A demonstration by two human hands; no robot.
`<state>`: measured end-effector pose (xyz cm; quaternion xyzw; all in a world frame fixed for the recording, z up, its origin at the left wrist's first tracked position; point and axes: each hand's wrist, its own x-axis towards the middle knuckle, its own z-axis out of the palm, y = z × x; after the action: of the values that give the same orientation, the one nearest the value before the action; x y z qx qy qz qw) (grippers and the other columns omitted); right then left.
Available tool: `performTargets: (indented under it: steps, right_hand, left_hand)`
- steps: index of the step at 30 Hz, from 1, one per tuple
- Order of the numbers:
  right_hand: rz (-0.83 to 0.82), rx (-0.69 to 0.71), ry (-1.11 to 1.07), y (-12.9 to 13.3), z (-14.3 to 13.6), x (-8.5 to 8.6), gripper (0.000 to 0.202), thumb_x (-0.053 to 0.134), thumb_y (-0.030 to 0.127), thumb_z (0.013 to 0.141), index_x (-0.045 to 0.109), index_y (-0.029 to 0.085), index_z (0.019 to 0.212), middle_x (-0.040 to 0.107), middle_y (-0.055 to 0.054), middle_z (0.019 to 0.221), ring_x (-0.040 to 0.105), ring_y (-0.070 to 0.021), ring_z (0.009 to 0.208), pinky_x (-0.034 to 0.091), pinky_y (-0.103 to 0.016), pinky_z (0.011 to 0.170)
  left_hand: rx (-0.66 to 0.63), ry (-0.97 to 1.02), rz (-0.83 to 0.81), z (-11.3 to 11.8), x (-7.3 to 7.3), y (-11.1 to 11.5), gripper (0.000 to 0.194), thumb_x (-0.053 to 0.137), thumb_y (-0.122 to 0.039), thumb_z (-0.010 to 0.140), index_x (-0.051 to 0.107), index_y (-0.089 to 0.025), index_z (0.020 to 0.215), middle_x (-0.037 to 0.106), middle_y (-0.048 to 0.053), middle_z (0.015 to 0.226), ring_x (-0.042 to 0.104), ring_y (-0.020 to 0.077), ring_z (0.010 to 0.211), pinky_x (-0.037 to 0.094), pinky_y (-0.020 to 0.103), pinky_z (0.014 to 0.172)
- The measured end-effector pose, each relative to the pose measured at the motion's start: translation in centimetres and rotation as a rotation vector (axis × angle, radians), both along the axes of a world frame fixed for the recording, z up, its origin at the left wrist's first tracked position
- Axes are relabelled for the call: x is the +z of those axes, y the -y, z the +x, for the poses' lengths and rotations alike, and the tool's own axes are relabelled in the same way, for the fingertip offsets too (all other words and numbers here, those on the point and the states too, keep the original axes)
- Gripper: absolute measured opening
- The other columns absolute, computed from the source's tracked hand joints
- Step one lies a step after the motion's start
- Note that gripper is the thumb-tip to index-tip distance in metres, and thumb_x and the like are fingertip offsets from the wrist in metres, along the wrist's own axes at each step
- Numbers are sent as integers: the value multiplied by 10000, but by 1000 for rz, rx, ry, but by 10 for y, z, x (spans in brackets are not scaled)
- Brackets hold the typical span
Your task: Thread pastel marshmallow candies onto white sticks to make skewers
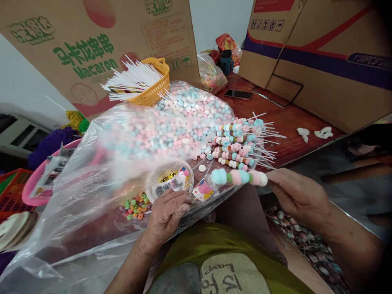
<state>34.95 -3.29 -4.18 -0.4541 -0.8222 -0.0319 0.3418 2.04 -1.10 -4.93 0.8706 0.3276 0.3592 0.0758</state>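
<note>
My right hand (pixel 298 196) is closed round the stick end of a candy skewer (pixel 240 177), threaded with blue, pink, white and green pieces. The skewer points left, its blue tip beside a small printed plastic bag (pixel 203 190). With fingers pinched together, my left hand (pixel 167 214) grips that bag by its left edge. Just behind my left hand lies a round white tub (pixel 192 179) with printed wrappers inside. Loose ring candies (pixel 134 206) lie left of the hand. Several filled skewers (pixel 235 145) are stacked beyond the bag, their white sticks pointing right.
A plastic sheet bears a heap of pastel marshmallows (pixel 192 102). Behind it, a yellow basket (pixel 153 90) holds white sticks. Large cardboard boxes (pixel 128 32) stand at the back and right. A phone (pixel 239 94) lies on the red table (pixel 269 118). A pink basin (pixel 27 192) is at left.
</note>
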Motion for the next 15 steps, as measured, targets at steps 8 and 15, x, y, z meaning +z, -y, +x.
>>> performTargets:
  steps: [8,15]
  right_hand:
    - [87,65,170,6,1,-5,224,462,111,830,567,207,1003,635,-61,866,582,-183,753,478,-303,693]
    - [113,58,153,7,0,-1,231,469,104,833,543,192,1033,629,-73,857,580,-186,760,490,-310,675]
  left_hand:
    - [6,55,-138,-6,9,2,177,494,-182,865,626,-217,978,716,41,875,650,146,812,481,306,797]
    - [-104,81,-217,-3,14,-2,189,472,-192,883,621,-220,996,706,32,856,634,138,774,470,298,788]
